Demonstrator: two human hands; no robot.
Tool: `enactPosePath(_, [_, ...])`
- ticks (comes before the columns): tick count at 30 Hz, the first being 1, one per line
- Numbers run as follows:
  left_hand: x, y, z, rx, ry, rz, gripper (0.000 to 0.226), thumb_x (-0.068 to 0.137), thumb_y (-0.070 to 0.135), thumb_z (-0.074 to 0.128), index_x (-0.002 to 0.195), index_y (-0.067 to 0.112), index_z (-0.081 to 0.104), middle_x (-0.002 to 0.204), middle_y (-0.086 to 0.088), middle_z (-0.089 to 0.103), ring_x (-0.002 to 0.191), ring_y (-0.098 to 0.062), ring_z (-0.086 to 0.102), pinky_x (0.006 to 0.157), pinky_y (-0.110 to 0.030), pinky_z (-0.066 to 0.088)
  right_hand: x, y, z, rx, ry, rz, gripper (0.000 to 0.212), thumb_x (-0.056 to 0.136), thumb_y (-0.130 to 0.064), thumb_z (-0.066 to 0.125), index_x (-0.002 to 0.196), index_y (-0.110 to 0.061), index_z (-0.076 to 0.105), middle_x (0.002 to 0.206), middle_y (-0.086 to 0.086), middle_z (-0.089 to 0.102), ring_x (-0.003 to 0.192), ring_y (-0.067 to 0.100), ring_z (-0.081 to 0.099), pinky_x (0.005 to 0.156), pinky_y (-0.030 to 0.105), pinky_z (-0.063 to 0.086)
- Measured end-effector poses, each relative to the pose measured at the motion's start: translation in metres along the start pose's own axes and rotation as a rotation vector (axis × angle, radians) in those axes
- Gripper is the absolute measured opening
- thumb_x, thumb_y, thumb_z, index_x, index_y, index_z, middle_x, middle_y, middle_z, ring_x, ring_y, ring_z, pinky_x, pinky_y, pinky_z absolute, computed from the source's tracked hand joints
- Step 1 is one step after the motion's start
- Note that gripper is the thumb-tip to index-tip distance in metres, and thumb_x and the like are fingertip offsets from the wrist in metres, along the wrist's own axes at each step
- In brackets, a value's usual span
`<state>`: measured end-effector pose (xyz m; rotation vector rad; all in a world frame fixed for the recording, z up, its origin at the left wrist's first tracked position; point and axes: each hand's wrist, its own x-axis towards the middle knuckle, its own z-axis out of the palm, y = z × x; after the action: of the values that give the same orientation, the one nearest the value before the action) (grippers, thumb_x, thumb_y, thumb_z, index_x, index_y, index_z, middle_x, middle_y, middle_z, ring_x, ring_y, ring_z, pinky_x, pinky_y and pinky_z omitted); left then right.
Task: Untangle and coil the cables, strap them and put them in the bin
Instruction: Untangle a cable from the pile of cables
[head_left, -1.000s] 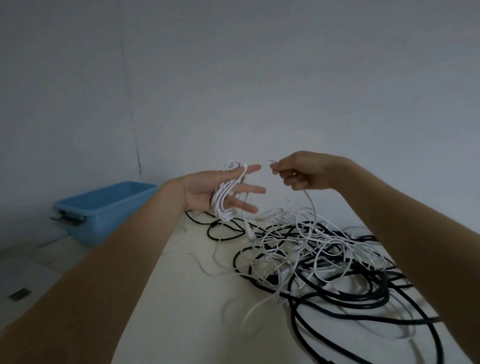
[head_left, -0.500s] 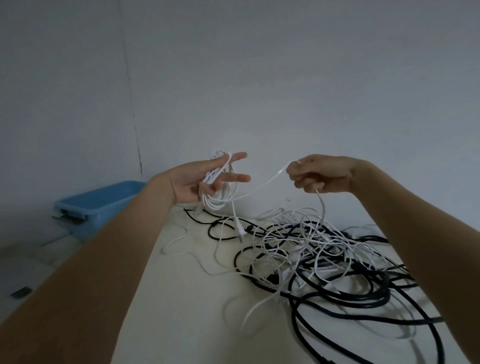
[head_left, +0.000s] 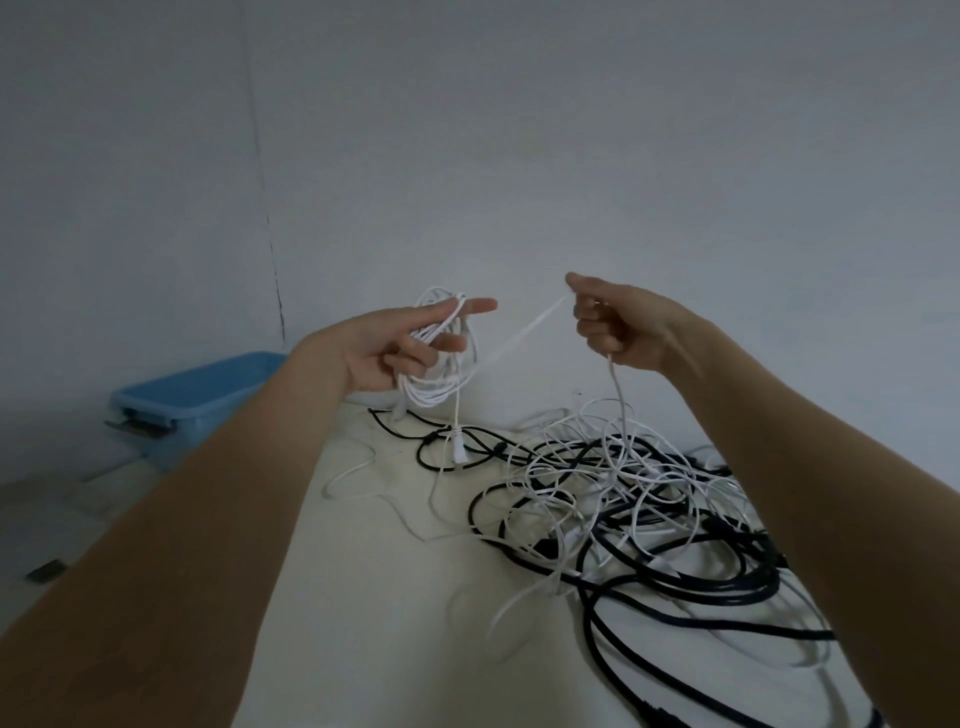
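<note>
A small coil of white cable (head_left: 435, 384) hangs around the fingers of my left hand (head_left: 395, 348), which is raised above the table with fingers stretched out. One plug end (head_left: 459, 453) dangles below the coil. From the coil a taut white strand runs right to my right hand (head_left: 618, 327), which pinches it between thumb and curled fingers. Below that hand the strand drops into a tangled heap of white and black cables (head_left: 623, 509) on the table. A blue plastic bin (head_left: 192, 400) stands at the left, beyond my left forearm.
The cream table top (head_left: 374, 597) lies under both arms; its left edge runs down beside my left forearm. A thick black cable (head_left: 691, 623) loops toward the front right. A grey wall rises close behind. A small dark object (head_left: 47, 571) lies on the floor at left.
My right hand has drawn away to the right and slightly upward, stretching the white strand taut. My left hand rose a little with the coil on its fingers.
</note>
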<state>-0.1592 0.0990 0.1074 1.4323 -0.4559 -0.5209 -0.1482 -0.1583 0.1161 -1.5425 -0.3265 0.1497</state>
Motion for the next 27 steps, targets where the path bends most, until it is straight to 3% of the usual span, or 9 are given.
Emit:
enactPosePath(4, [0.013,0.010,0.027,0.025,0.013,0.081,0.028,0.096,0.033,0.038,0.116,0.029,0.057,0.085,-0.002,0.073,0.033,0.000,0.045,0.025,-0.005,0.025,0.012,0.013,0.027,-0.503,0.141,0.155,0.032,0.088,-0.018,0.064,0.061,-0.012,0.047,0.044,-0.004,0.033,0.035,0.007,0.024,0.033,0.016,0.021])
enactPosePath(7, [0.016,0.011,0.037,0.070,-0.143,0.006,0.036,0.086,0.036,0.043,0.120,0.032,0.055,0.101,-0.010,0.072,0.041,-0.004,0.058,0.028,-0.010,0.038,0.021,0.012,0.035,-0.372,0.408,0.058,0.030,0.089,-0.014,0.063,0.062,-0.005,0.051,0.045,0.000,0.035,0.030,0.008,0.025,0.033,0.015,0.020])
enactPosePath(10, [0.019,0.003,0.042,0.169,-0.261,-0.093,0.041,0.087,0.041,0.041,0.128,0.040,0.046,0.119,-0.010,0.066,0.068,-0.017,0.072,0.045,-0.019,0.053,0.026,0.004,0.043,-0.316,0.512,0.033,0.032,0.090,-0.015,0.062,0.061,-0.003,0.053,0.048,0.003,0.037,0.036,0.012,0.026,0.034,0.018,0.022])
enactPosePath(13, [0.023,-0.003,0.042,0.196,-0.251,-0.132,0.044,0.086,0.045,0.041,0.130,0.045,0.041,0.133,-0.007,0.056,0.095,-0.029,0.069,0.065,-0.027,0.059,0.024,0.001,0.043,-0.206,0.448,0.030,0.028,0.089,-0.012,0.063,0.064,-0.005,0.052,0.042,0.001,0.041,0.027,0.008,0.025,0.032,0.012,0.021])
enactPosePath(16, [0.023,-0.011,0.035,0.156,-0.189,-0.225,0.047,0.085,0.047,0.044,0.132,0.044,0.042,0.149,-0.005,0.037,0.105,-0.037,0.063,0.072,-0.032,0.059,0.016,-0.005,0.036,-0.067,0.236,0.130,0.024,0.095,-0.013,0.053,0.072,-0.005,0.053,0.039,-0.002,0.047,0.026,0.003,0.027,0.031,0.012,0.024])
enactPosePath(19, [0.026,-0.020,0.034,0.089,-0.003,-0.230,0.048,0.091,0.053,0.039,0.135,0.035,0.038,0.151,-0.008,0.033,0.106,-0.042,0.059,0.082,-0.044,0.056,0.008,-0.012,0.039,-0.092,0.082,0.110,0.011,0.095,-0.006,0.049,0.094,0.000,0.057,0.073,0.009,0.064,0.041,0.006,0.045,0.039,0.014,0.038])
enactPosePath(21, [0.028,-0.021,0.039,0.034,0.110,-0.216,0.059,0.094,0.058,0.030,0.143,0.027,0.028,0.144,-0.013,0.039,0.106,-0.044,0.055,0.080,-0.055,0.050,0.003,-0.013,0.048,-0.198,0.018,0.046,0.019,0.093,0.000,0.050,0.112,0.001,0.052,0.094,0.013,0.067,0.053,0.011,0.055,0.047,0.018,0.045])
enactPosePath(24, [0.033,-0.023,0.041,-0.079,0.209,-0.204,0.082,0.089,0.071,0.017,0.152,0.020,0.006,0.154,-0.017,0.019,0.128,-0.056,0.029,0.096,-0.066,0.029,0.002,-0.012,0.059,-0.374,0.059,-0.039,0.026,0.092,0.001,0.052,0.118,0.001,0.049,0.092,0.011,0.069,0.052,0.013,0.058,0.046,0.019,0.046])
enactPosePath(27, [0.042,-0.026,0.041,-0.202,0.282,-0.125,0.076,0.091,0.069,0.011,0.152,0.023,0.007,0.157,-0.016,0.008,0.132,-0.057,0.021,0.104,-0.067,0.020,0.005,-0.007,0.070,-0.586,0.191,-0.102,0.022,0.095,-0.012,0.052,0.104,0.008,0.056,0.083,0.014,0.064,0.049,0.013,0.052,0.045,0.019,0.044])
